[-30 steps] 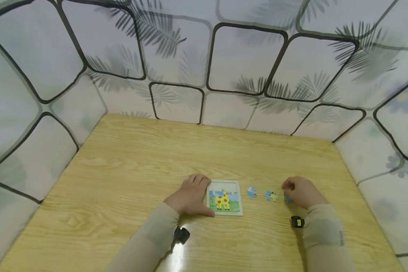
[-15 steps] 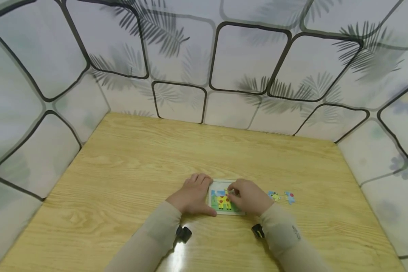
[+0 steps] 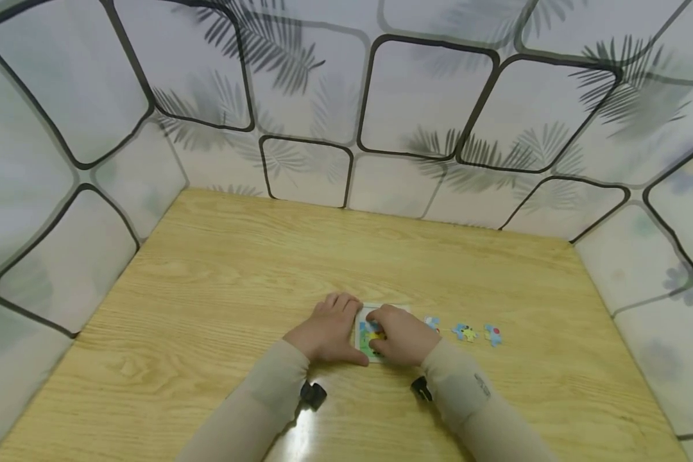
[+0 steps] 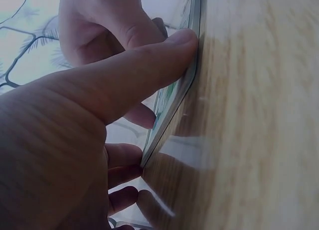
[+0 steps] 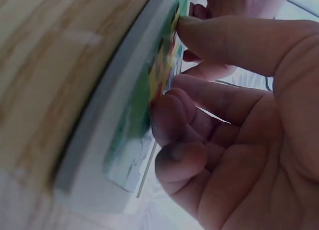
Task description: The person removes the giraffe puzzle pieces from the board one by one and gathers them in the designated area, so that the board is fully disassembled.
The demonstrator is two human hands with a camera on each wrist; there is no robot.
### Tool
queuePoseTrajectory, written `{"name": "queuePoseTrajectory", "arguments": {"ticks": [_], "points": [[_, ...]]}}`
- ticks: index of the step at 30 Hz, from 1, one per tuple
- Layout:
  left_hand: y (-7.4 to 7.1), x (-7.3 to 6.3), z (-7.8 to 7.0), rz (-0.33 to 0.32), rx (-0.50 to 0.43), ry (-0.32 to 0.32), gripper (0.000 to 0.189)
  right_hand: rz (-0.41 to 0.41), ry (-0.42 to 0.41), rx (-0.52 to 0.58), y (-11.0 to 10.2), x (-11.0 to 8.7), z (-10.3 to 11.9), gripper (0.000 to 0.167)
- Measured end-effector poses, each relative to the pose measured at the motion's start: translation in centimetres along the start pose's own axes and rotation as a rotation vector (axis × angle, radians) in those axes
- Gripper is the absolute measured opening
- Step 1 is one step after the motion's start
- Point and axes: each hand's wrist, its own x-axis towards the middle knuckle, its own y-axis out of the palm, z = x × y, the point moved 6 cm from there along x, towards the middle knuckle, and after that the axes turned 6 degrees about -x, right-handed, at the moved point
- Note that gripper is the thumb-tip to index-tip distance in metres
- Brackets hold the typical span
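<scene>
While the left hand (image 3: 328,330) rests, unclenched, along the puzzle board (image 3: 366,312) on the table (image 3: 237,269), the right hand (image 3: 407,337) touches its picture (image 3: 369,332); whether it pinches something, I cannot tell. The picture seems partly filled; three loose pieces (image 3: 465,332) beside the board remain.

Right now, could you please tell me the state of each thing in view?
White-rimmed squarish picture puzzle board: face up, partly hidden.
Three small multicoloured jigsaw pieces: loose, in a spaced row.
Bare left hand: touching the board's left edge.
Bare right hand: bent over the board, touching its picture.
</scene>
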Motion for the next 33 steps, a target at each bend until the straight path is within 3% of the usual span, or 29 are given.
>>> {"name": "queuePoseTrajectory", "arguments": {"ticks": [9, 16, 23, 29, 33], "points": [[-0.2, -0.1, -0.1, -0.005, -0.014, 0.0, 0.1, 0.036, 0.039, 0.093, -0.1, 0.6, -0.4, 0.025], [-0.1, 0.1, -0.1, 0.006, 0.0, -0.007, 0.101, -0.034, 0.008, 0.144, -0.4, 0.3, -0.8, 0.011], [-0.1, 0.1, 0.0, 0.005, 0.011, -0.007, 0.102, -0.076, -0.005, 0.246, -1.2, -0.6, -1.3, 0.008], [0.0, 0.2, -0.1, 0.0, 0.013, -0.014, 0.104, -0.139, 0.043, 0.262, -2.6, -2.2, -3.4, 0.011], [0.1, 0.1, -0.1, -0.003, 0.013, -0.009, 0.106, -0.125, 0.117, 0.28, -3.4, -3.8, -5.8, 0.008]]}}
